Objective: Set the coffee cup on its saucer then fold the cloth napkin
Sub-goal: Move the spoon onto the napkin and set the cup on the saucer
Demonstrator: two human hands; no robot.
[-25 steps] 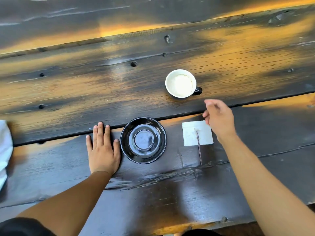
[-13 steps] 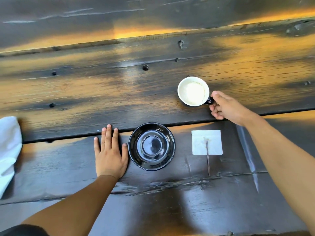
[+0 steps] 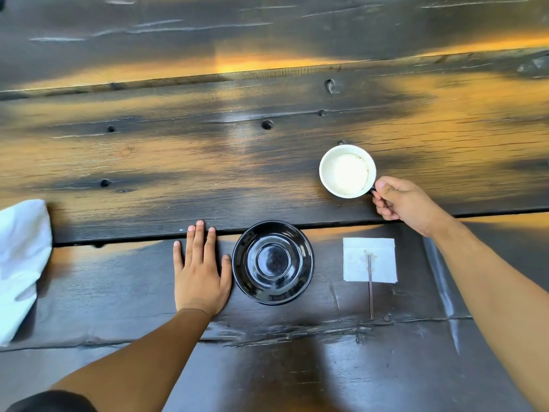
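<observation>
The first step of the task, seating the cup, is being carried out, and it is judged to be only at the grasp. The round coffee cup with a white inside and a dark handle (image 3: 347,171) is being held at its handle by the right hand (image 3: 405,204), whose fingers are being curled closed around that handle; whether the cup is being lifted off the wood or is resting on it cannot be told. The glossy black round saucer (image 3: 272,262) is being taken as the landmark: the cup is being kept beyond it and to its right, well apart from it. The left hand (image 3: 199,271) is being laid flat and fully open on the wood just beside the saucer's left rim, with nothing held. The next move is judged to call for the cup being carried toward the person and leftward, kept level, and lowered into the saucer's central well. The folding is not yet being attempted: a crumpled white cloth napkin (image 3: 21,263) is lying far to the saucer's left, at the frame edge. To the saucer's right a small square white paper napkin (image 3: 370,259) is lying with a thin dark stir stick (image 3: 370,288) across it. Everything is being carried by a dark, weathered plank table (image 3: 178,162), glossy and streaked with warm orange light; nothing of the room beyond it is being shown.
</observation>
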